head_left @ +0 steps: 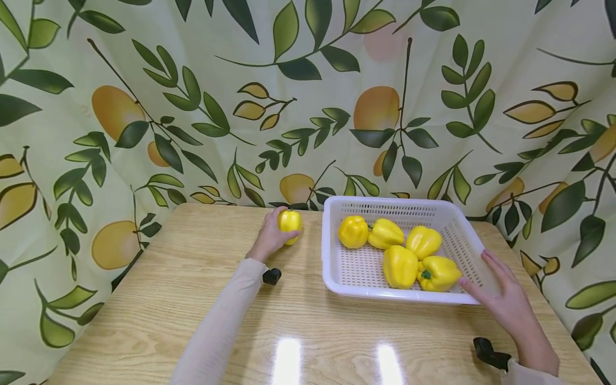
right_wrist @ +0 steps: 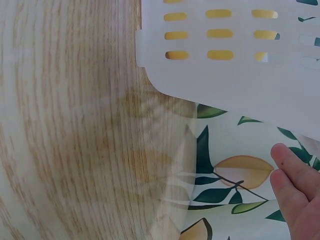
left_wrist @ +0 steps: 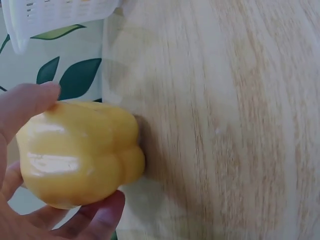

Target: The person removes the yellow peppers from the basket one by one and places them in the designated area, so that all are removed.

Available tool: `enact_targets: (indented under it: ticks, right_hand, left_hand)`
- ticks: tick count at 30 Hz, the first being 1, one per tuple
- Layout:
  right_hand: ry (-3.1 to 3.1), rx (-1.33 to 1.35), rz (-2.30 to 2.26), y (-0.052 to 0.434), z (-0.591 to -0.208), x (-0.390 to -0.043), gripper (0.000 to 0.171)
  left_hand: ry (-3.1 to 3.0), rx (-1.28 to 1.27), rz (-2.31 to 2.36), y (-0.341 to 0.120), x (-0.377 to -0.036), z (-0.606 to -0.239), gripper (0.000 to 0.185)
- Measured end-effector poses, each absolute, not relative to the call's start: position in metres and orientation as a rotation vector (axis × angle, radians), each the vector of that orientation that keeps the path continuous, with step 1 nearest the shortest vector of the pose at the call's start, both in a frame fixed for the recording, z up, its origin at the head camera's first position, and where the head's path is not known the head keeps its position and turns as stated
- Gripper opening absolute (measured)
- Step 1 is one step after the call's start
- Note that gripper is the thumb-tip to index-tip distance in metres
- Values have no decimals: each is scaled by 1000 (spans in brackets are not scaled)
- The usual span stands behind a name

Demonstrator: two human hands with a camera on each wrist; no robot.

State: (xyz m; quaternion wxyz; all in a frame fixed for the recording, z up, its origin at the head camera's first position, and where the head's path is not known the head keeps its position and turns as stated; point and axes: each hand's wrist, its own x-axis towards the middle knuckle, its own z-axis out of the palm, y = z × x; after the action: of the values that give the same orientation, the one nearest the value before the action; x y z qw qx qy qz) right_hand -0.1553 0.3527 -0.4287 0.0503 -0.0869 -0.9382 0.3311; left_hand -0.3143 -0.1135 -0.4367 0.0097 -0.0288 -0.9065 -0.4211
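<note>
Right hand (head_left: 507,299) flat, fingers straight against basket (head_left: 474,243) corner. Left hand (head_left: 269,238) grips pepper (head_left: 290,222) on table (head_left: 168,299), left of basket.

Glossy smooth yellow pepper (left_wrist: 80,152), perforated white plastic basket (head_left: 332,251), shiny wood-grain table (head_left: 159,299), printed cloth backdrop (head_left: 192,107)

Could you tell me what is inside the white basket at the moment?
The basket holds five yellow peppers, clustered toward its far and right side. Its slotted floor shows bare at the near left. Anything beneath the peppers is covered.
</note>
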Motion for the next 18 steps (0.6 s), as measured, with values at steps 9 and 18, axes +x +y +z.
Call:
enact_targets:
  ticks: [9, 18]
  right_hand:
    - [-2869, -290, 1018, 351, -427, -156, 93]
    - [-2864, -282, 1019, 352, -427, -155, 92]
  left_hand:
    - [-2893, -86, -1319, -116, -315, -436, 85]
    - [-2811, -75, -1363, -117, -317, -450, 79]
